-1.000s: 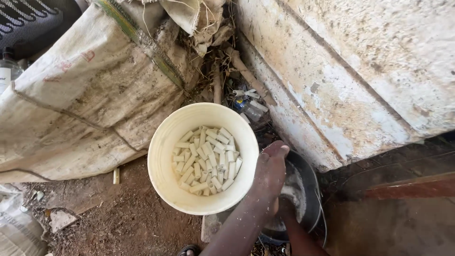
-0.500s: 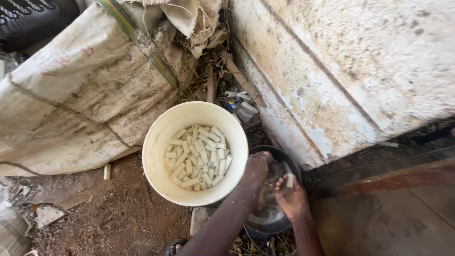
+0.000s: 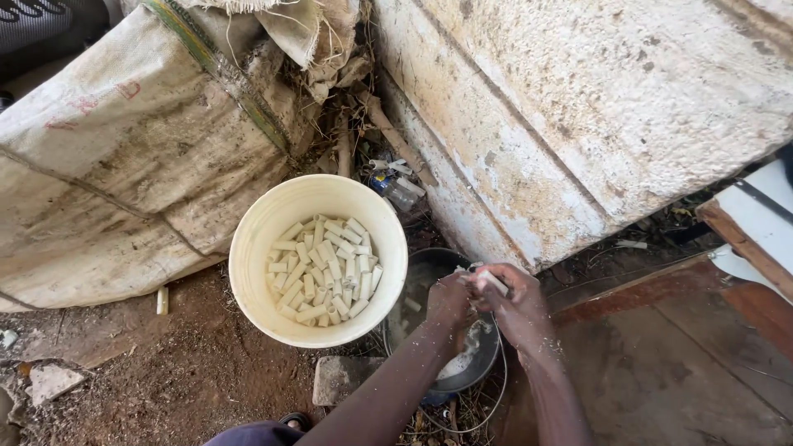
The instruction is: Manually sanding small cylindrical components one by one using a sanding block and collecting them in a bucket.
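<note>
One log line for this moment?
both hands hold pale stick | over dark bowl | white bucket of cut sticks beside | dirt ground

An outdoor backyard work spot is indicated by bare dirt ground [image 3: 165, 388], a weathered plastered wall [image 3: 578, 107], a stained woven sack [image 3: 124, 165], and litter and dry sticks [image 3: 372, 140] gathered at the wall's foot.

White bucket [image 3: 248, 272] and wall [image 3: 529, 165] apparently hem the dark bowl [image 3: 421, 272].
</note>
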